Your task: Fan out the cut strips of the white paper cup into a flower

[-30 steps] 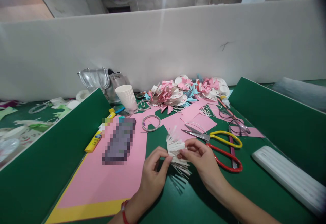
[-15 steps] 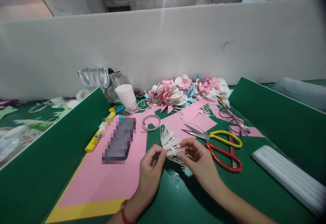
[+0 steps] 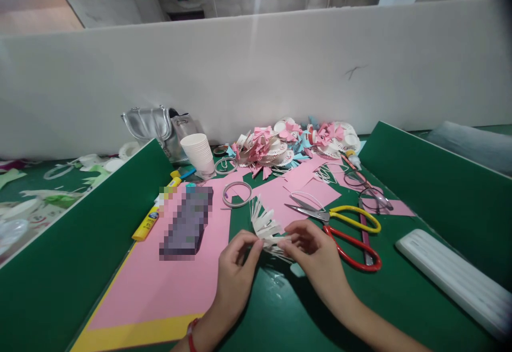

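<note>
A white paper cup cut into a fringe of narrow strips is between my two hands, above the green table. My left hand pinches its left side between thumb and fingertips. On its right side, the thumb and fingers of my right hand close on a strip. The fingers hide part of the paper, so its full shape does not show. Just beyond my right hand lie scissors with one yellow and one red handle, blades slightly apart, on pink paper.
Pink sheets, a blurred-out dark object and a yellow glue tube lie left. Stacked paper cups, a silver bag and a paper craft heap stand behind. A white case and glasses are right. Green dividers flank the table.
Both hands stay almost in place. The fringed paper has tilted a little between them, and its lower strips now point more to the right.
</note>
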Available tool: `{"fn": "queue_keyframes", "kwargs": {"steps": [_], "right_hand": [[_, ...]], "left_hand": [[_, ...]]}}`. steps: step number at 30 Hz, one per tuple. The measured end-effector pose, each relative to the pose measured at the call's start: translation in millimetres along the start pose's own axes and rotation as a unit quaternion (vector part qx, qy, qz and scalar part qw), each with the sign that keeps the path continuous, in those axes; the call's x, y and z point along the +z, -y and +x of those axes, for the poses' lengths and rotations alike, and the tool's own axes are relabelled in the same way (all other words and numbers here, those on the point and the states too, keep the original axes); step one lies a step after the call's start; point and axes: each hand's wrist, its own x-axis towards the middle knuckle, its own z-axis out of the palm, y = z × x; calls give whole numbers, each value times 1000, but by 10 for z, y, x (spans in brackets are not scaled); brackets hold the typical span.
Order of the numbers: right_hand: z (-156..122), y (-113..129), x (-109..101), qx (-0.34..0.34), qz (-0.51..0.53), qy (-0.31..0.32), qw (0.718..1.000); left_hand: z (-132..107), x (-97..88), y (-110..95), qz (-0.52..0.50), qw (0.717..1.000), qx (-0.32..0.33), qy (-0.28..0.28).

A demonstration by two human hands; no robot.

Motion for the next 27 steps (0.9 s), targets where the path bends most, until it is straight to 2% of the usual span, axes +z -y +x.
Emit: {"fn": "queue_keyframes", "kwargs": {"steps": [6, 14, 17, 22, 27], "right_hand": [[-27, 31, 1, -84, -64, 20, 994], [-21, 48, -3, -124, -79, 6, 989], [-10, 52, 6, -115, -54, 5, 992], [-11, 43, 35, -69, 14, 37, 997], [-10, 57, 33, -27, 27, 42, 998]], "left_hand": [[-3, -10, -7, 31, 999, 10, -5], [-15, 4, 25, 39, 999, 22, 6], [-9, 20, 34, 22, 1000, 19, 7], [0, 34, 14, -9, 1000, -7, 7], [-22, 30, -26, 12, 999, -4, 40]]}}
